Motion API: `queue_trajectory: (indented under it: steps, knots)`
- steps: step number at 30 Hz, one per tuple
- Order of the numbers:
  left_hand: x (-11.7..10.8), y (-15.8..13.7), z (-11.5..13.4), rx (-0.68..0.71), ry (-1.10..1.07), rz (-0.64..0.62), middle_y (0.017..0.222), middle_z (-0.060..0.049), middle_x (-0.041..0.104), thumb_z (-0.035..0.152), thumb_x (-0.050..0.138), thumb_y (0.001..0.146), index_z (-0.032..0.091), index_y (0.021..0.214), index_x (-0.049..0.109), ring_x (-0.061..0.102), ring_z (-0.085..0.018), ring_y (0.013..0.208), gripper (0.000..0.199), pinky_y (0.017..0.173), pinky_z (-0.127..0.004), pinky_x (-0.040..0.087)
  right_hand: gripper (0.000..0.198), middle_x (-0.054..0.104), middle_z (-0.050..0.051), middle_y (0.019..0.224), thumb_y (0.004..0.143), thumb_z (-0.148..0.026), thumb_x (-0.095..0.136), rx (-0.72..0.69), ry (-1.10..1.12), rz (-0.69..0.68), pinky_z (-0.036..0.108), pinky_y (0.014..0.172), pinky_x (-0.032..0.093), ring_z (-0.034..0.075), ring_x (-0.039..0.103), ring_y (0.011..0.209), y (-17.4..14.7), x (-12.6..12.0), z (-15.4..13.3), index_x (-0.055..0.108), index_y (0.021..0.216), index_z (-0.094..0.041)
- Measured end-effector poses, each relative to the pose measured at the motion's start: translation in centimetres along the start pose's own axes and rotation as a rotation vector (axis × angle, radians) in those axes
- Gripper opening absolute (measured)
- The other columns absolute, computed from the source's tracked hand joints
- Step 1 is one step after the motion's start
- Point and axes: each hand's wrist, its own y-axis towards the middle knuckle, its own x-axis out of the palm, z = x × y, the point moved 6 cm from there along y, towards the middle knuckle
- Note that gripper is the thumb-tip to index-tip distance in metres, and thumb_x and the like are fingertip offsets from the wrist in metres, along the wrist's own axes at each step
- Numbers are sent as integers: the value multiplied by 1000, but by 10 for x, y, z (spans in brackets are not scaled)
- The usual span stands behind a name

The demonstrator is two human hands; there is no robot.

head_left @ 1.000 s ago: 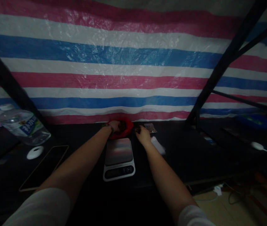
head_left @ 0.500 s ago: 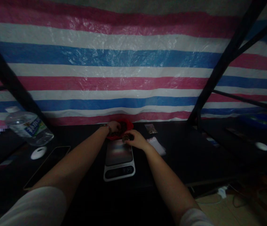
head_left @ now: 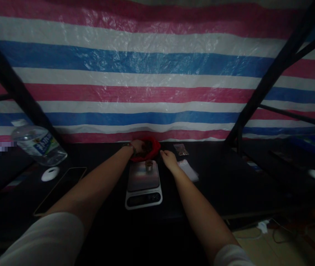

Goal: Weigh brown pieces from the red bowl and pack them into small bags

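A red plastic bag (head_left: 154,149) lies open at the back of the black table, with dark, loose contents inside. My left hand (head_left: 138,146), wearing a bracelet, reaches into it from the left; its fingers are hidden among the contents. My right hand (head_left: 169,159) is at the bag's right edge, fingers closed in a pinch on the rim. In front of the bag stands a white kitchen scale (head_left: 143,198) with a shiny plate. A small clear cup (head_left: 149,165) with brown contents sits on that plate, near its back edge, with neither hand touching it.
Right of the scale lie a stack of clear plastic bags (head_left: 188,170) and a small filled bag (head_left: 181,149). On the left are a large water bottle (head_left: 39,143), a white mouse-like object (head_left: 50,174) and a phone (head_left: 63,188). Dark metal posts slant at both sides.
My right hand has let go of the small cup, which now stands on the scale plate, and has moved right to the red bag's edge. My left hand stays in the bag.
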Motion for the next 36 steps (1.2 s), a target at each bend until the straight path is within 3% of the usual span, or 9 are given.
queue_trajectory:
  steps: [6,12,23,30,36]
  knots:
    - [-4,1,3,-10,9,-13,104,-11,69,32,65,69,17,105,69,64,-23,92,39,79,-26,49,40,62,5,64,89,-38,42,90,-88,8,25,55,29,15,54,61,4,8,9,65,65,-17]
    - [-8,4,-1,-58,16,-51,93,-9,72,27,65,67,16,93,73,65,-22,85,29,78,-25,48,40,67,7,69,90,-39,42,79,-176,27,25,57,31,15,56,64,7,10,3,69,71,-17]
    - [-35,-17,2,-25,-6,19,99,-3,71,31,64,75,22,101,72,61,-17,90,29,83,-22,42,40,65,6,66,88,-38,41,56,-170,24,24,54,27,13,52,60,9,9,5,68,67,-16]
    - [-48,-66,7,48,-46,78,100,-2,70,33,63,75,23,102,71,60,-18,92,30,82,-22,40,41,60,3,60,88,-39,41,51,-146,46,24,52,25,12,49,56,11,11,10,65,64,-16]
    - [-33,-129,32,145,-243,99,96,0,71,35,55,81,24,101,70,62,-16,85,27,74,-21,41,41,61,2,61,88,-40,41,43,-149,53,24,53,25,11,48,55,11,13,12,66,67,-16]
